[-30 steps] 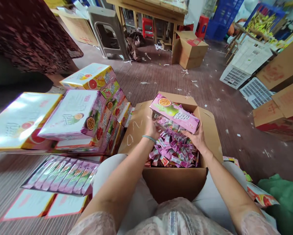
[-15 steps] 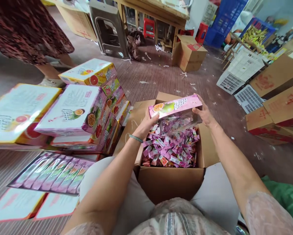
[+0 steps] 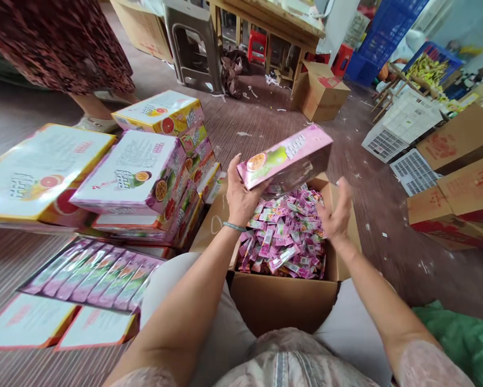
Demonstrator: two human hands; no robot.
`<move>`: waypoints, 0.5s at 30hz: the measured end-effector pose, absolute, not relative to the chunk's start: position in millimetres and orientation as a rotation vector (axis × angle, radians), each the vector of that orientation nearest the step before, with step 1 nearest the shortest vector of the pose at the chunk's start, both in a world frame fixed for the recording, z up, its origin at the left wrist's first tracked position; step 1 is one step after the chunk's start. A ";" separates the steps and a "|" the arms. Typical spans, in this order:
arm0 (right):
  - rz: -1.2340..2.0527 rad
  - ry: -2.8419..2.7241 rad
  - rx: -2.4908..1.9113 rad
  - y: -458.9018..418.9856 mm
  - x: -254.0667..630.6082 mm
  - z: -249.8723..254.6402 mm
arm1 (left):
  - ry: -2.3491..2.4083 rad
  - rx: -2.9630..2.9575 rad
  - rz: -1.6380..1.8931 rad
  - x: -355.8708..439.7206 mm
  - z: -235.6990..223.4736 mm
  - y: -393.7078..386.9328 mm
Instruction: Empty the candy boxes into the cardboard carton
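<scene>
Head view: largest of the things near the hands is the stack of printed fruit boxes [image 3: 126, 166], standing well to the left of the left hand [image 3: 243, 196], probably so that it stays within reach without crowding the arms. Next comes the open carton [image 3: 282, 301], directly under both hands and between the person's legs [image 3: 185, 301], which seem to brace it from either side; its side flaps lie folded outward, leaving the mouth clear for the hands. Left of the left forearm and nearer the body lies a row of long wrapped packets [image 3: 92, 274], flat and side by side, likely laid that way for order. Smaller again is the pink box [image 3: 285, 153], gripped by the left hand alone at its near left end, thumb and fingers around the corner; from there it reaches away and to the right, its far end raised, over the far part of the carton. Being held at one end, it may well tip or swing. The right hand [image 3: 334, 217] holds nothing, its fingers spread, just beside the carton's right edge and apart from the pink box. Smallest are the sachets [image 3: 282, 236], heaped loosely below and between the hands, the carton walls containing them
</scene>
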State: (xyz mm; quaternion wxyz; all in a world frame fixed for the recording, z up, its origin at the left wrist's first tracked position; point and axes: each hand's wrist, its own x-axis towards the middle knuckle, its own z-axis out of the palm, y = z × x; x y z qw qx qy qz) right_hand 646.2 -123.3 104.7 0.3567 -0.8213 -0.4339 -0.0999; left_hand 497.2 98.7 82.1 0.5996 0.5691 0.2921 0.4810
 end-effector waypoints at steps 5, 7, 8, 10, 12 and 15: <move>0.299 -1.571 -2.588 -148.4 573.8 -16.7 | 0.758 1.552 1.233 495.9 62.7 112.6; 0.327 -1.493 -2.707 -142.8 580.8 -38.2 | 0.701 1.659 1.212 493.5 62.6 110.1; 0.312 -1.446 -2.750 -136.5 591.7 -43.1 | 0.688 1.705 1.205 492.4 63.9 107.8; 0.309 -1.417 -2.785 -120.1 621.6 -46.6 | 0.703 1.769 1.208 490.9 67.5 103.1; 0.335 -1.397 -2.798 -103.0 653.1 -48.9 | 0.741 1.815 1.224 490.0 69.7 100.0; 0.378 -1.326 -2.817 -84.0 690.5 -58.8 | 0.758 1.841 1.259 488.4 68.1 99.3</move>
